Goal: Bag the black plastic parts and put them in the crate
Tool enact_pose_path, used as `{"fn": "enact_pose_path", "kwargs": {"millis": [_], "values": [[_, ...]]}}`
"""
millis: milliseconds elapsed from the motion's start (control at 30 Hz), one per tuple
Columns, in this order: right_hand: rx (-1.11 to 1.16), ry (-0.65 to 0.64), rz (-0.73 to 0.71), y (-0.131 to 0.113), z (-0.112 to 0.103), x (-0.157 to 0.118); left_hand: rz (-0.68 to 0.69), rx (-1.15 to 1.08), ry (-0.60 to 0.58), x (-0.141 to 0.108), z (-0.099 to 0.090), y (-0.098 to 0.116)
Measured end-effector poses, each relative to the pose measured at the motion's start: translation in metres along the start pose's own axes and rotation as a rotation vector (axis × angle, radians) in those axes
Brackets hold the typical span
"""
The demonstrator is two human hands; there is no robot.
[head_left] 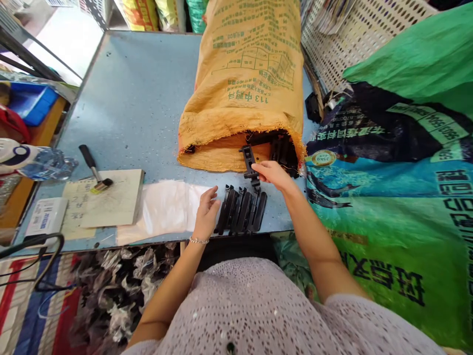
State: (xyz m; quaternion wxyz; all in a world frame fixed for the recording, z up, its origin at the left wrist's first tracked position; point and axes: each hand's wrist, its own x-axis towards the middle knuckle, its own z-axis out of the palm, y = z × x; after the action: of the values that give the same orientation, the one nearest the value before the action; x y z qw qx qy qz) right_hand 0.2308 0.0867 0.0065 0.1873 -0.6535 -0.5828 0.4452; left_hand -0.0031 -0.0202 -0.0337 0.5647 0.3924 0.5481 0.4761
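Note:
Between the thumb and fingers of my right hand (273,175) is a black plastic part (249,160), long and narrow with openings along it. It is held at the mouth of a yellow woven sack (244,103), where more black parts (283,150) show in the shadow. A row of several similar black parts (242,209) lies side by side at the table's near edge. Just left of that row is my left hand (208,212), its fingers apart and nothing in them. Beside it lie clear plastic bags (164,207) in a flat stack.
On the left of the blue table (148,98), a brush (96,175) lies on a pad (121,197) near a white box (46,217) and a plastic bottle (37,160). Green and blue printed sacks (388,197) and a white perforated basket (369,39) stand right.

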Motion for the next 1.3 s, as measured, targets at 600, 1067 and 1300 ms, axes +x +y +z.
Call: {"fn": "enact_pose_path", "kwargs": {"millis": [600,1067,1300], "values": [[-0.455,0.099,-0.485,-0.059,0.066,-0.043,-0.025,-0.21,0.017,0.005,0.01,0.033],[-0.525,-0.259,-0.808,-0.018,0.08,-0.077,-0.041,0.29,0.03,0.031,-0.014,0.044],[-0.829,0.325,-0.202,-0.026,-0.004,0.054,-0.134,1.242,-0.054,0.017,-0.01,0.013]]}}
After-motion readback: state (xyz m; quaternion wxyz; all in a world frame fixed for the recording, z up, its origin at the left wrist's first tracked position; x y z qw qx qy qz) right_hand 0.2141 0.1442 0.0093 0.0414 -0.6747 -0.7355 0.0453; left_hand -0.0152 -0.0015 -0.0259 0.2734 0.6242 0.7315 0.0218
